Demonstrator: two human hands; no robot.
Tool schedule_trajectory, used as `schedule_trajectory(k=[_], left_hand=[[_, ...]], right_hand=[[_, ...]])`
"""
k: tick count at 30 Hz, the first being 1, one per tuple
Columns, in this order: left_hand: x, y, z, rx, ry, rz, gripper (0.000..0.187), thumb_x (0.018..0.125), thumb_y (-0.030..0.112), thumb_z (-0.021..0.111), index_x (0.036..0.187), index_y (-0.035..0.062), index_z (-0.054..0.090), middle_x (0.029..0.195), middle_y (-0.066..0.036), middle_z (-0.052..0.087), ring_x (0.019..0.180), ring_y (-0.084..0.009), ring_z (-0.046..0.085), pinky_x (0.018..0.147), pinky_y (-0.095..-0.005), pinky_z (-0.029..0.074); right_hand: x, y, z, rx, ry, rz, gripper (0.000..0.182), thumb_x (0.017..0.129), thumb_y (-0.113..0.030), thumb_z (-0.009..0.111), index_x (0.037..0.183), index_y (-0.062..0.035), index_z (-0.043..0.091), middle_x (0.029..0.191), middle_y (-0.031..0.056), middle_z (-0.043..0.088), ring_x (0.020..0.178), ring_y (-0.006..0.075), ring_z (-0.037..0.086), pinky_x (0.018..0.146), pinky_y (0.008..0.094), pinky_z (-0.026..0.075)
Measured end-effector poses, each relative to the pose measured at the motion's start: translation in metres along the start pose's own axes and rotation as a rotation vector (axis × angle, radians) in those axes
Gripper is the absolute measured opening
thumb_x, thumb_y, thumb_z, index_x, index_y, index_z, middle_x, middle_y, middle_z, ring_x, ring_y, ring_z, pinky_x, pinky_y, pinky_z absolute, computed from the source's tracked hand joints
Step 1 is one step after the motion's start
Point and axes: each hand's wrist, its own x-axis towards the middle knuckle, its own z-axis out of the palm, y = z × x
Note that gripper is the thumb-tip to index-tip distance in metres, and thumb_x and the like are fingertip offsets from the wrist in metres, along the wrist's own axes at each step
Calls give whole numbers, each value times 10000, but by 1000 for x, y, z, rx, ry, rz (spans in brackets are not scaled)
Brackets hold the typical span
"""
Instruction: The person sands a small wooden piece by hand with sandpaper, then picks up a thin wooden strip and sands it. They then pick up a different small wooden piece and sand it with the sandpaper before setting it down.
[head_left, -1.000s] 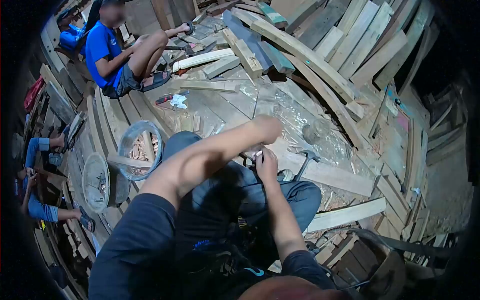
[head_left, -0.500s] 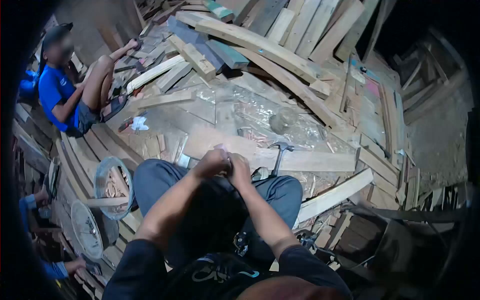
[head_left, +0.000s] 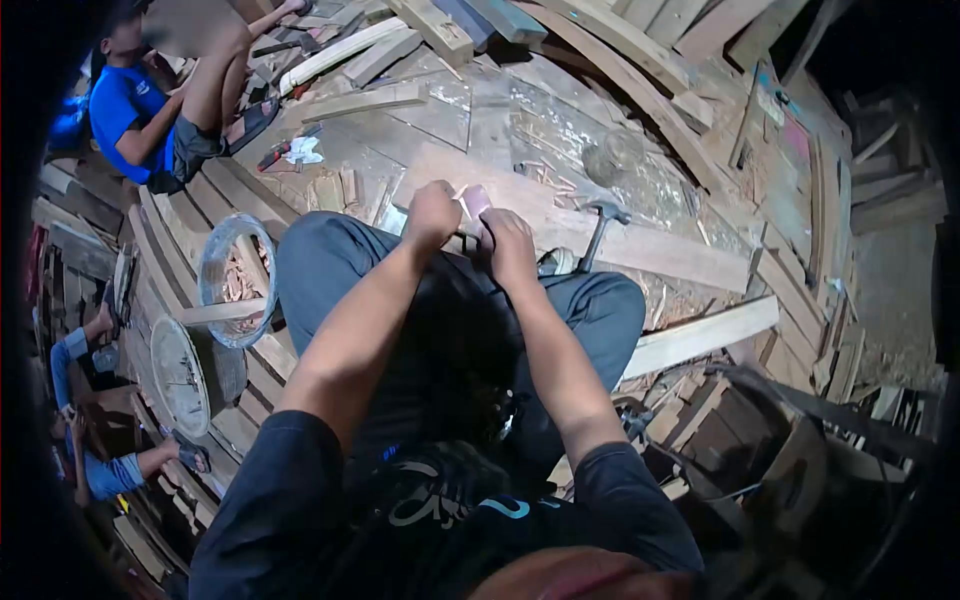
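Note:
Over my lap, my left hand [head_left: 432, 216] is closed in a fist, and what it grips is too small to make out. Beside it, my right hand [head_left: 508, 244] is closed around a small pinkish piece [head_left: 476, 199] that sticks up past the fingers. A thin pale sliver and a dark bit show in the narrow gap between the hands. Just beyond them lies a flat wooden plank [head_left: 660, 252]. A claw hammer [head_left: 603, 225] rests against that plank, to the right of my right hand, head pointing away from me.
To my left stand a bucket [head_left: 206, 262] of wood scraps and a round basin [head_left: 158, 375]. A person in a blue shirt [head_left: 128, 115] sits at the upper left; other people's legs show at the lower left. Timber beams [head_left: 640, 110] are piled ahead. Another plank [head_left: 700, 338] lies by my right knee.
My hands, pressed together before, are now slightly apart, and more of the pinkish piece shows. The camera view has shifted, so the surroundings sit higher and further right in the far part.

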Motion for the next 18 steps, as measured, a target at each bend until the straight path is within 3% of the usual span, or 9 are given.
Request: schedule_trajectory(k=[3, 7, 14, 18], left_hand=[[-4, -13, 19, 58, 90, 174, 231, 793, 53, 595, 990, 10, 707, 977, -282, 669, 979, -451, 641, 869, -483, 521], [-12, -18, 33, -175, 189, 435, 263, 800, 69, 581, 1033, -6, 676, 898, -284, 645, 860, -462, 635, 782, -507, 510], [-17, -12, 36, 51, 239, 525, 139, 833, 142, 643, 885, 25, 698, 811, -229, 613, 776, -437, 609, 716, -499, 495], [-13, -11, 40, 31, 299, 571, 95, 844, 101, 631, 855, 29, 692, 751, -218, 587, 730, -422, 596, 676, -489, 486]], right_hand=[[-5, 4, 5, -16, 0, -6, 271, 764, 1, 612, 1030, -8, 666, 1140, 173, 654, 1127, 365, 592, 966, 457, 458], [-8, 10, 10, -37, -5, 9, 310, 738, 27, 604, 1034, -21, 682, 1170, 157, 657, 1163, 354, 582, 994, 448, 449], [-5, 15, 14, 4, 26, 25, 254, 725, 10, 622, 974, -23, 664, 1146, 155, 657, 1117, 359, 597, 945, 458, 462], [-4, 16, 18, -35, 37, 23, 206, 737, 6, 607, 938, -23, 641, 1098, 150, 652, 1072, 351, 608, 918, 451, 468]])
